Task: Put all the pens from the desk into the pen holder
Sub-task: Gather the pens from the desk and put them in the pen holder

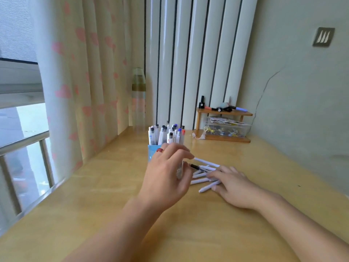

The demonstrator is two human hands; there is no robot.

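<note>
- Pen holder (152,151) standing on the counter (94,186) near the curtain, already crowded with upright pens (166,134); blue wall partly hidden behind the left hand (166,174), close enough for a short carry.
- Loose pens (204,179) fanned in a small heap on the counter just right of the holder, so still several to go by the look of it.
- Left hand raised above the heap's near end, fingers bent; seemingly pinching a black-tipped pen (200,167), though blur makes the grip uncertain — cannot tell for sure.
- Right hand (232,183) flat on the counter, fingers straight and resting on the heap's far end, grasping nothing; probably pinning the pens against rolling while one gets drawn out.
- Clear bottle (138,100) by the curtain, small wooden shelf (224,112) with oddments against the wall, well apart from the work.
</note>
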